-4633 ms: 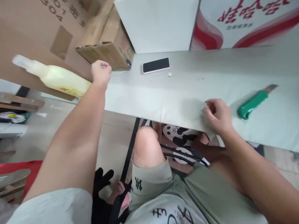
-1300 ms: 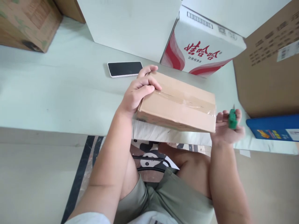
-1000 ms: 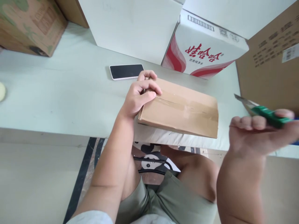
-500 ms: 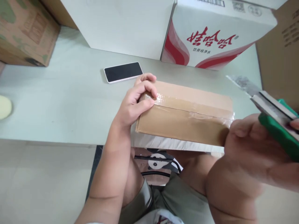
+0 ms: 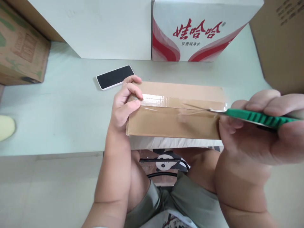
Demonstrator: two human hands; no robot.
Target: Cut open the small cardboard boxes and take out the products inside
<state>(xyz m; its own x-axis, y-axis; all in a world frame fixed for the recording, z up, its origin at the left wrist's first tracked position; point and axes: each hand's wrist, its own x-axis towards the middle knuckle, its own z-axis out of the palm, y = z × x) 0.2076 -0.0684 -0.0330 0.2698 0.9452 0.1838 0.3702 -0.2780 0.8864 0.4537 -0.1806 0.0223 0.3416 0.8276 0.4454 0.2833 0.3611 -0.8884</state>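
Observation:
A brown cardboard box (image 5: 175, 122) lies near the front edge of the table, clear tape running along its top seam. My left hand (image 5: 124, 103) grips the box's left end, with thumb and fingers on the tape. In my right hand (image 5: 258, 133) is a green utility knife (image 5: 251, 116), its blade extended and pointing left over the taped seam. Whether the blade touches the tape I cannot tell. The heel of my right hand is close to the box's right end. A phone (image 5: 115, 77) with a dark screen lies just behind my left hand.
A plain white box (image 5: 106, 31) and a white-and-red water carton (image 5: 190, 31) stand along the back. Brown cartons are at the left (image 5: 23, 47) and right (image 5: 280, 41). A pale yellow object (image 5: 6, 127) sits at the table's (image 5: 59, 107) left side.
My right hand has turned the knife from pointing up and away to lying level, with its blade now over the box. My left hand keeps its hold; the view has shifted slightly.

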